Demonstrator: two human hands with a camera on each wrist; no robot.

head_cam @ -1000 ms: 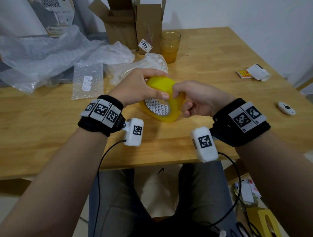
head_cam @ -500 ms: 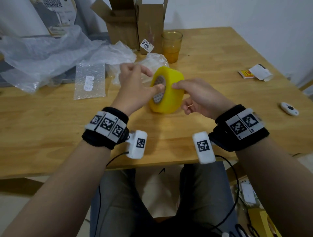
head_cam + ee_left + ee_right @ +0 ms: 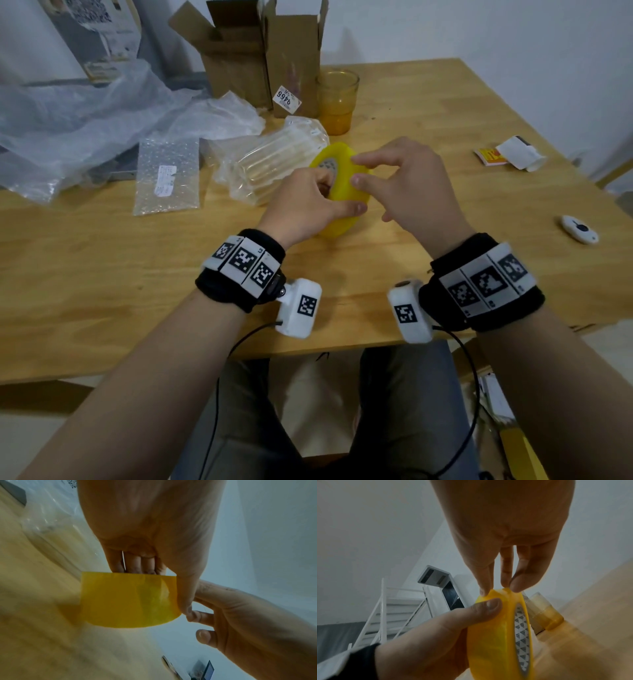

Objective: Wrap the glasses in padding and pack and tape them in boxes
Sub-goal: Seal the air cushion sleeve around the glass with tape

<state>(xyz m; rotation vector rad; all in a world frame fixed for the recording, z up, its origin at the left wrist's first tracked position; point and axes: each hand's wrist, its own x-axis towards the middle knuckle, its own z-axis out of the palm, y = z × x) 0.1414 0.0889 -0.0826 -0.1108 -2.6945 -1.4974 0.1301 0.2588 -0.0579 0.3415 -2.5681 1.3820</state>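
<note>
Head view: the left hand point(image 3: 308, 202) grips a yellow roll of packing tape point(image 3: 339, 224) over the near middle of the wooden table point(image 3: 102, 274), fingers curled through its core. The right hand point(image 3: 411, 185) lays nearly straight fingertips on the roll's far rim. Just to the left lies a clear air-cushion wrap point(image 3: 270, 164). Farther off, an amber glass tumbler point(image 3: 337, 102) stands right of a brown cardboard box point(image 3: 294, 58).

Left wrist view: the left thumb runs along the roll's right edge, and the right thumb is clear of the roll.

Right wrist view: the right fingertips point(image 3: 483, 591) touch the roll's top edge while the left thumb presses its outer band.

A home, it seems — wooden table point(image 3: 102, 274), white staircase point(image 3: 402, 601) beyond
</note>
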